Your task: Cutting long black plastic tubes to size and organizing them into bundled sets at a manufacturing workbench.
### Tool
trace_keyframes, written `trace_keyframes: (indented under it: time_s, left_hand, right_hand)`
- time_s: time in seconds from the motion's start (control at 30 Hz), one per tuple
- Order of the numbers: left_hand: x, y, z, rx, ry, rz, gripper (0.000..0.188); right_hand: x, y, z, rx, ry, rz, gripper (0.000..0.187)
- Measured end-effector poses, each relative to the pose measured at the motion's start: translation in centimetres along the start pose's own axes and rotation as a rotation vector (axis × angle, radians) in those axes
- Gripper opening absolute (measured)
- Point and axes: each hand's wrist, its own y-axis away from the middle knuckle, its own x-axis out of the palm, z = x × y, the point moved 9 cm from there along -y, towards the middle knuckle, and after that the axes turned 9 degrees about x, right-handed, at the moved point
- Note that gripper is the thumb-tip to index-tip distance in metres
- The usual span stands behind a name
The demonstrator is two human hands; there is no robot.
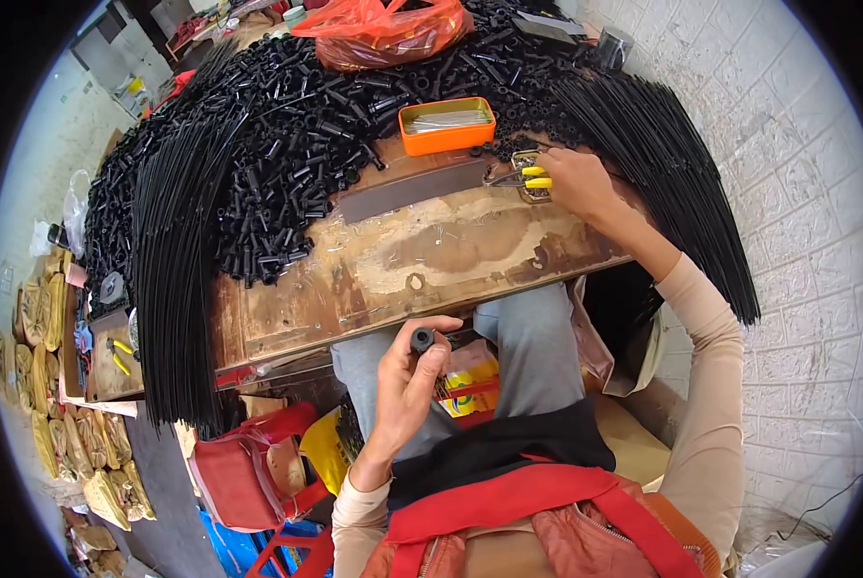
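Left hand (405,378) pinches a short black tube (422,339) between thumb and fingers, held just below the near edge of the counter (354,289), over the lap. The tube looks light, rigid and smooth-walled, likely plastic; a grip across its sides, near mid-length, appears soundest. Right hand (574,181) rests at the counter's far side, fingers closed on yellow-handled pliers (526,176), just beside the orange tray (447,125).

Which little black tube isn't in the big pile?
The black tube pinched in the left hand, held above the lap; all the others lie heaped on the wooden table.
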Motion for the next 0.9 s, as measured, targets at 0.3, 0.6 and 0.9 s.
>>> trace_keyframes:
  time_s: [0.3,0.6,0.9]
  left_hand:
    - [2.1,1.0,-3.6,0.222,-0.057,0.067,0.047]
    - [3.1,3.2,-3.7,0.175,-0.049,0.138,0.044]
    - [2.5,3.3,-4.4,0.172,0.085,0.000,0.054]
  right_hand:
    - [3.1,-0.3,-5.8,0.530,-0.905,0.373,0.023]
    - [-2.4,6.5,7.0,0.666,-2.017,0.646,0.015]
    - [-9.9,12.4,16.8,0.371,-1.996,0.512,0.012]
